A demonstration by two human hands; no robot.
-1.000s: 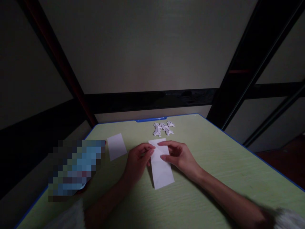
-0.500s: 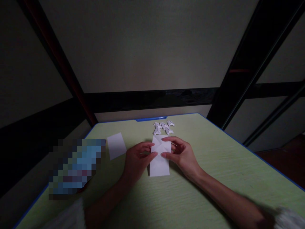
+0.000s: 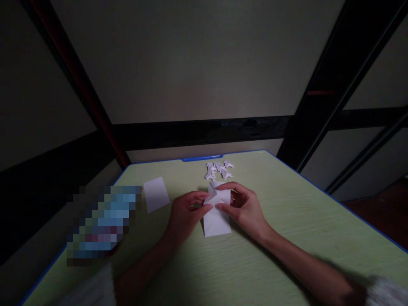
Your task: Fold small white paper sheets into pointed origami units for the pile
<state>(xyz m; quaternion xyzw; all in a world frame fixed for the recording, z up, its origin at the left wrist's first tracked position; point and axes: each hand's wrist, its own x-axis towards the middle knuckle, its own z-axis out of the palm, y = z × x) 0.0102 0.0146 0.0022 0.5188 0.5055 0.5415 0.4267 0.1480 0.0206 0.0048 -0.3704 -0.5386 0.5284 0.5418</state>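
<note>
A white sheet of paper [image 3: 217, 223], creased and partly folded at its far end, is between my two hands above the table. My left hand [image 3: 188, 212] pinches its left edge, thumb on top near the middle. On the right edge, my right hand [image 3: 244, 208] grips the paper with the thumb at the crease and the index finger across the far folded part. The fingers beneath the sheet are partly hidden. Just beyond it lie several small folded paper figures [image 3: 218, 169] in a cluster.
A flat white sheet [image 3: 156, 194] lies left of my left hand. Farther left is a blurred-out, bluish object [image 3: 108, 221]. The light green table [image 3: 302, 221] has a blue rim and a blue handle [image 3: 202, 158] at the back, close to a panelled wall [image 3: 204, 63].
The far left part of the paper has drawn inward at the crease, and its near end has shifted slightly right. My left hand has moved a little right with it.
</note>
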